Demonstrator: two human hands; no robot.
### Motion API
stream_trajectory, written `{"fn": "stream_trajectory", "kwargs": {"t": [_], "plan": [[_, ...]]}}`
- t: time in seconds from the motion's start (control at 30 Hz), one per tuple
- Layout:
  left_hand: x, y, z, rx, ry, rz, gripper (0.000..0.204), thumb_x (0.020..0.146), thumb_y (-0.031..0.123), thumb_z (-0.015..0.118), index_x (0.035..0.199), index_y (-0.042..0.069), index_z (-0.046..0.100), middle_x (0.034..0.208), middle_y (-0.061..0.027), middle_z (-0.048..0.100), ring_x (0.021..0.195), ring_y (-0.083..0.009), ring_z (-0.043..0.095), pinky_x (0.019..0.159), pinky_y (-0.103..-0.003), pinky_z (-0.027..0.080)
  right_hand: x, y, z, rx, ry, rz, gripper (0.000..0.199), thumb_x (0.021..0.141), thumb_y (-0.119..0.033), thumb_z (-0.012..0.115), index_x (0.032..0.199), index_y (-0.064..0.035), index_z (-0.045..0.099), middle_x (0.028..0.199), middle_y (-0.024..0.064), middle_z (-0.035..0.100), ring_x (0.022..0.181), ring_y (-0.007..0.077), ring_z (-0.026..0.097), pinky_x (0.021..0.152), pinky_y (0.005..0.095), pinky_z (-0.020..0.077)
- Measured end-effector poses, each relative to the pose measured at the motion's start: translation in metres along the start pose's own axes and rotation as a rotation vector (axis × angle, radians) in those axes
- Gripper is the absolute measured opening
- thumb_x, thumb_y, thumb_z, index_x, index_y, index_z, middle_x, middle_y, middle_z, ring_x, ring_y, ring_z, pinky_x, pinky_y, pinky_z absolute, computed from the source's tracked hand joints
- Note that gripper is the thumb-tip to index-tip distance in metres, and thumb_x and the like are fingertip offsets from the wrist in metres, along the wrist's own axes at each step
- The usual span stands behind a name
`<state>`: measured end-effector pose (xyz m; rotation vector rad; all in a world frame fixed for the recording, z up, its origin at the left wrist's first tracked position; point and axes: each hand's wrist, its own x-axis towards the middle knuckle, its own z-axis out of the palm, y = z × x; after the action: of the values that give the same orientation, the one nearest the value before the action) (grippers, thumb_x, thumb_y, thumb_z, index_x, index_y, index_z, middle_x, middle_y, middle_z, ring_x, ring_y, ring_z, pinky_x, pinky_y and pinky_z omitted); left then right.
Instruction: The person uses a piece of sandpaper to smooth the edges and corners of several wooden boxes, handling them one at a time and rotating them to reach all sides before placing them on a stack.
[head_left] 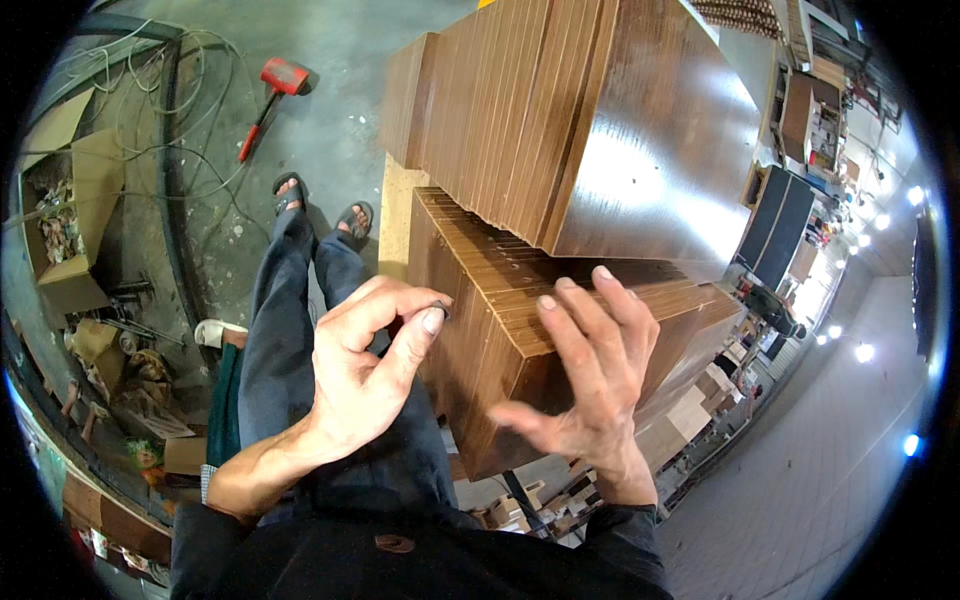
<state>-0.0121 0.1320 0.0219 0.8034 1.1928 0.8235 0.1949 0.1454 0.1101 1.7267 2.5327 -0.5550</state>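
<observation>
At the far left, cardboard boxes [75, 215] of scrap are sitting beside loose cables, and a red-headed mallet [272, 88] is lying on the concrete floor [340, 120], well away from the work and out of the way of the feet. The person's legs, in dark trousers and sandals, are stretching out across the floor toward it.

Nearer the middle, the left hand [365, 375] is hovering just left of the lower stack of wooden panels [500, 330]. Its thumb and forefinger are pinching closed on a small dark piece [441, 308], likely a little fitting or plug, though it is too small to tell for certain; the other fingers are curling loosely away. The piece is being held right at the near-left top corner of the stack, seemingly so that it can be lined up with the panel edges there.

To the right, the right hand [590, 370] is spreading wide open, holding nothing, with its fingertips resting on the top edges of the lower stack's panels, apparently steadying or feeling along them. So the small piece is sitting in the left pinch, just left of the right hand's fingertips, with only the stack's corner between them.

Farther off and higher, an upper stack of panels [560, 120] is resting on the lower one, its glossy face turning right toward the lit workshop aisle.
</observation>
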Motion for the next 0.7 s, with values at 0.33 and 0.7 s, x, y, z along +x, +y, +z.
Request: {"fn": "stream_trajectory", "kwargs": {"t": [0.33,0.7], "plan": [[-0.002,-0.008,0.000,-0.045,0.081,0.040,0.010,0.091,0.005,0.069,0.098,-0.002,0.071,0.077,-0.0060,0.061,0.071,-0.0127,0.056,0.066,-0.027,0.045,-0.014,-0.023,0.022,0.030,0.083,0.081,0.050,0.076,-0.027,0.077,0.117,-0.0018,0.065,0.120,0.0126,0.063,0.123,0.0333,0.054,0.105,0.0523,0.0325],[0.005,0.008,0.007,-0.026,-0.061,0.115,0.010,0.089,0.003,0.071,0.097,-0.003,0.073,0.081,-0.0073,0.066,0.072,-0.0134,0.060,0.064,-0.027,0.046,-0.015,-0.017,0.025,0.158,0.205,0.126,0.047,0.100,-0.040,0.055,0.116,0.0029,0.064,0.118,0.0186,0.067,0.125,0.0373,0.052,0.106,0.0490,0.0337]]}}
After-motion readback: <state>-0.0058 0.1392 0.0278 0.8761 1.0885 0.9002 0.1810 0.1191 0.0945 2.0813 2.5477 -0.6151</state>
